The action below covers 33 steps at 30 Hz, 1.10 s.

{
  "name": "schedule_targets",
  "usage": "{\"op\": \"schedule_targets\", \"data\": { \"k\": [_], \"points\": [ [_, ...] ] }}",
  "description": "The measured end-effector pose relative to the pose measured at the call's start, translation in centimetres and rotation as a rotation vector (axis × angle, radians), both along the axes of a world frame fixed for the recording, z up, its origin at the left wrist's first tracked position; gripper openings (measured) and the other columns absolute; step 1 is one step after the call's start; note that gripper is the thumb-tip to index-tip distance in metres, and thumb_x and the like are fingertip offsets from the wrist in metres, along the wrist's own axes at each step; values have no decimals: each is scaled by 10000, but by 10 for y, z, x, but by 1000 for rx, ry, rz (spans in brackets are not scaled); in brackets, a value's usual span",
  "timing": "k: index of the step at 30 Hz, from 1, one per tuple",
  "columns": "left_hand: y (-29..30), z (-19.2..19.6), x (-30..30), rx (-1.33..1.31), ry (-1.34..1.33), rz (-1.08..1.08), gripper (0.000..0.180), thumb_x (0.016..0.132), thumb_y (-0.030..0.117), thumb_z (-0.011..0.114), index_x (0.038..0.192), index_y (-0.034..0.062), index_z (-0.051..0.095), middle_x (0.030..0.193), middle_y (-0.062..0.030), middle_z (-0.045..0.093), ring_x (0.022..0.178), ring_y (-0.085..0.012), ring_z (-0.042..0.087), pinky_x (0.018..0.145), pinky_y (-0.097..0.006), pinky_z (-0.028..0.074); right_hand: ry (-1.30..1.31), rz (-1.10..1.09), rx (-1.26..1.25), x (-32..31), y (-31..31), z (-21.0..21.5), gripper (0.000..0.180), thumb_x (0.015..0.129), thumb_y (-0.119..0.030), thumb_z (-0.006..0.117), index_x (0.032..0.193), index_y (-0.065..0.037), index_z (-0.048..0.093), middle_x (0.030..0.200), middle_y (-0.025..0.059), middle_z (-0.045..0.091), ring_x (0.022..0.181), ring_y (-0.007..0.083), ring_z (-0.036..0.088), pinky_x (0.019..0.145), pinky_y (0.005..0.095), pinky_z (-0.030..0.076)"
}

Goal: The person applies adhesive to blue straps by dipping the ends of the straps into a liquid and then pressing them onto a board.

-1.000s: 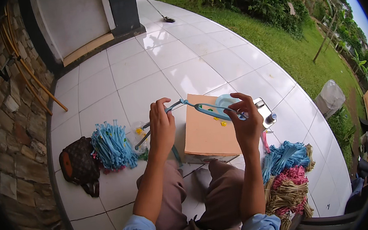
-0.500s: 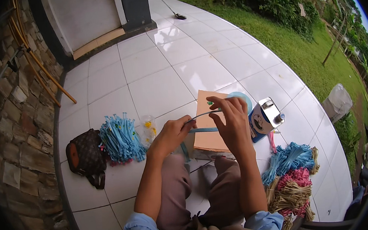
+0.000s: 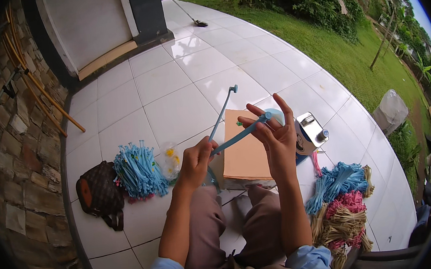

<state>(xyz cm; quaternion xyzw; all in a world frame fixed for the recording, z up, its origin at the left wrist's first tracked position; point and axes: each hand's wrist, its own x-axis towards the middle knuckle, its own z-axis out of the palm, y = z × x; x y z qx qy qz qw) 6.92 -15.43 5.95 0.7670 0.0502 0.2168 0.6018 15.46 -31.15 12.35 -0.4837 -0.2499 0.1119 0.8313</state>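
Note:
A thin blue strap point(image 3: 241, 135) with a knob at each end is bent double in front of me. My left hand point(image 3: 195, 162) pinches it near the bend, and one end slants up and away from the fingers. The other end lies between the thumb and index finger of my right hand point(image 3: 279, 141), whose other fingers are spread. Below the hands stands a box with a tan cardboard top point(image 3: 245, 155). Beyond my right hand, a light blue round thing point(image 3: 275, 115) is partly hidden.
At left lie a bundle of blue straps point(image 3: 137, 169), a brown patterned bag point(image 3: 99, 191) and a clear plastic bag with yellow bits point(image 3: 170, 161). A metal can point(image 3: 309, 134) stands right, by blue bundles point(image 3: 344, 182), pink bundles point(image 3: 349, 207) and tan bundles point(image 3: 344, 229). A stone wall point(image 3: 26, 192) borders the left.
The strap, earlier stretched between both hands, now has one end pointing up from my left hand. My left hand has come slightly nearer; my right fingers have spread upward.

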Motion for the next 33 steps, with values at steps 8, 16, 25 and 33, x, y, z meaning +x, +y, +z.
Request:
{"op": "schedule_targets", "data": {
  "k": [8, 16, 25, 33],
  "points": [
    [5, 4, -2, -65, 81, -224, 532, 961, 422, 342, 806, -6, 615, 613, -30, 545, 512, -69, 382, 502, -209, 322, -64, -44, 42, -1, -3, 1, 581, 855, -1, 537, 1335, -35, 212, 1109, 275, 555, 976, 320, 610, 885, 395, 483],
    [3, 9, -4, -220, 46, -270, 608, 945, 493, 315, 801, -4, 634, 630, -17, 576, 519, -52, 355, 487, -202, 291, -78, -65, 50, -5, -4, 5, 538, 856, 0, 545, 1302, -8, 243, 1069, 267, 579, 966, 318, 615, 873, 382, 481],
    [5, -2, -1, -212, 51, -325, 615, 922, 529, 339, 807, 22, 667, 550, 26, 446, 513, -61, 355, 499, -210, 293, -108, -90, -4, 3, -14, -1, 668, 804, -7, 604, 1331, -30, 195, 1215, 238, 479, 925, 259, 612, 772, 345, 526],
    [4, 5, 0, -46, 227, -319, 353, 877, 317, 572, 1022, -1, 622, 772, -23, 580, 655, -91, 512, 621, -229, 428, -138, -84, -350, 16, -17, -9, 484, 860, -6, 506, 1304, -53, 318, 901, 127, 626, 611, 106, 562, 551, 215, 471]
  ]
}}
